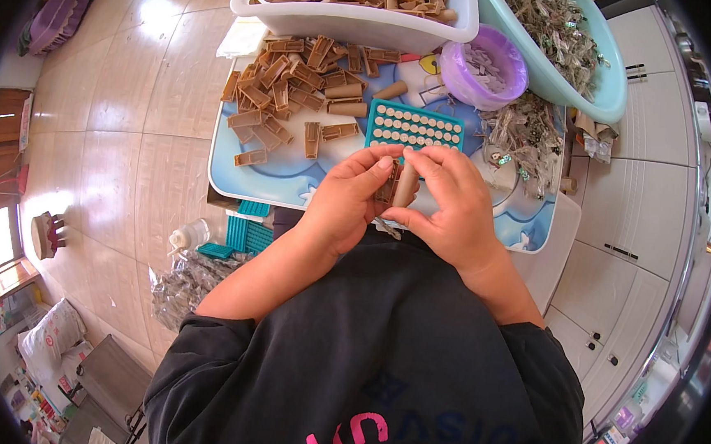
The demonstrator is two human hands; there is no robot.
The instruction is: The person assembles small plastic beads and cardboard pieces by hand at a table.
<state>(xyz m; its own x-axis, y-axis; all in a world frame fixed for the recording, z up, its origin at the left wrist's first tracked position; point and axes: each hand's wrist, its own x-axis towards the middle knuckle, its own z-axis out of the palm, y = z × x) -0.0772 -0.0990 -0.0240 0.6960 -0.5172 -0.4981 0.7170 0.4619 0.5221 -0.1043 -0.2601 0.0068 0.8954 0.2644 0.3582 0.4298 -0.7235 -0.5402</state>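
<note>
Brown shells (280,93) lie heaped on the left of the blue table (247,183), many with their hollow sides showing; behind them, a white tub (353,25) holds more.

The left hand (345,190) grasps a hollow shell (386,187) between thumb and fingers, above the near edge of the table. Just beside it, a rounded shell (406,188) is pinched between the right hand's thumb and fingers. Whether the two touch is hidden by the fingers. Beneath them a thin, silvery bit shows; whether it hangs from a shell, I cannot tell.

The step in hand looks like bringing two halves together. The next move seems to call for lining up their long edges while the left hand keeps its shell steady.

Beyond the fingertips sits a teal tray (416,123) with rows of pale discs. The right hand (450,194) comes next, then a purple bowl (517,85) of small grey pieces, a tangled grey bundle (526,139) and a pale teal basin (616,92) heaped with more.
</note>
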